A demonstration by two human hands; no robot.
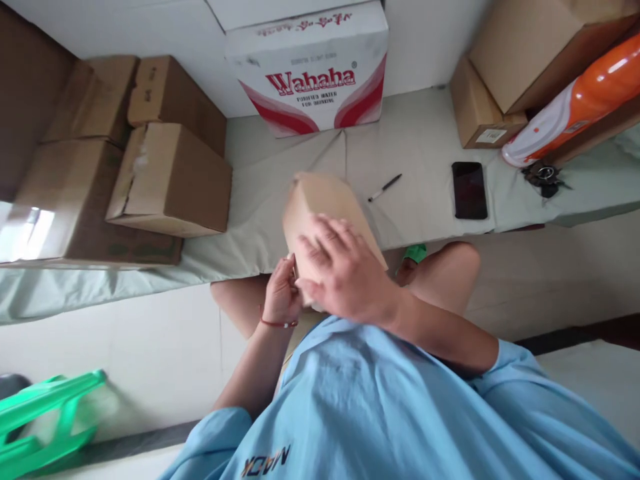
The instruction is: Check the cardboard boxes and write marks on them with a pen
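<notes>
A small brown cardboard box (320, 200) is held over my lap, tilted away from me. My right hand (345, 270) lies flat across its top face, fingers spread and pressing on it. My left hand (281, 297), with a red string round the wrist, grips the box's near left edge with curled fingers. The lower part of the box is hidden behind my hands.
A grey-sheeted surface (425, 140) carries a Wahaha water carton (310, 67), stacked brown boxes (170, 177) at left, more boxes (520, 60) at right, a pen (385, 187), a black phone (469, 190), keys (545, 177) and an orange-white object (575, 107). A green stool (45, 417) stands lower left.
</notes>
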